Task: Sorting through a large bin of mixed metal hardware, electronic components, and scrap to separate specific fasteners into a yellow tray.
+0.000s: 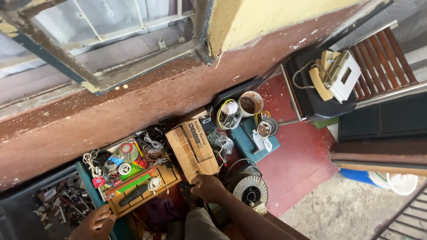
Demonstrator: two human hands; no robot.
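Brown corrugated cardboard box (193, 149) lies flat on the floor in the middle of the clutter, its near end just beyond the right hand (208, 186). That hand reaches forward from the near side, knuckles up, fingers curled down at the box's near edge beside a grey wire spool (250, 189); whether they grip anything I cannot tell. Left of it, a shallow wooden tray (167, 175) keeps tools and small reels gathered, so loose parts stay within reach. The left hand (95, 224) hangs low at the near left, fingers loosely bent and holding nothing, close to the tray's near corner and a dark bin of metal scrap (58, 204).
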